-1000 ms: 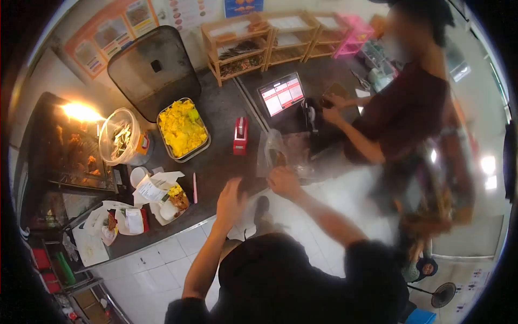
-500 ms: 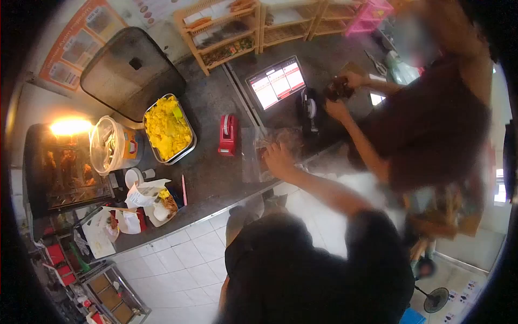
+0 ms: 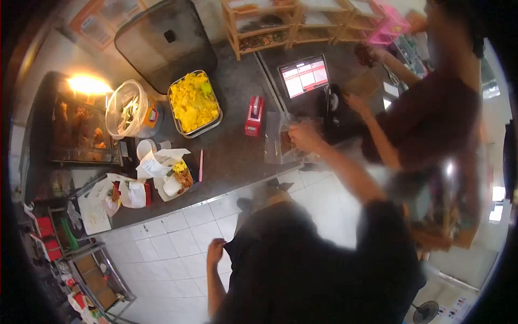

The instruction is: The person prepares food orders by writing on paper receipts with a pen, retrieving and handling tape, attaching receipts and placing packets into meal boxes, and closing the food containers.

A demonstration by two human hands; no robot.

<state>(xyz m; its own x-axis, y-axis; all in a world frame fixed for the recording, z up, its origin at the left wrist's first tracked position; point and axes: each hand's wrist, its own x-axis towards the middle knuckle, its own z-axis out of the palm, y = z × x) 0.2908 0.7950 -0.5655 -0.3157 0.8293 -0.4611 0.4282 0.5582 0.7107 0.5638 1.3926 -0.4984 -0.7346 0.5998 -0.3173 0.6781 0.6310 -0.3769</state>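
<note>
My right hand (image 3: 305, 135) reaches over the counter, its fingers closed on a clear plastic bag (image 3: 275, 151) that lies flat near the front edge. Something brownish shows through the plastic, too blurred to name. Low at my side, my left hand (image 3: 216, 251) is closed, its fingertips pinching the edge of my black shirt (image 3: 253, 259). Left of the bag stands a red tape dispenser (image 3: 254, 116). Just behind the bag and to its right is a black device (image 3: 331, 105), beside a lit tablet (image 3: 304, 76).
A tray of yellow food (image 3: 193, 102), a clear tub (image 3: 129, 110), an open food box (image 3: 175, 181) and a pink pen (image 3: 201, 165) stand on the left. A lit warmer (image 3: 86, 124) is beyond. At right, a co-worker (image 3: 431, 119) leans over the counter near wooden racks (image 3: 291, 29).
The view has shifted, so the counter sits further right and higher. My left hand has come into sight beside my shirt. The co-worker's far hand has moved away, holding something dark.
</note>
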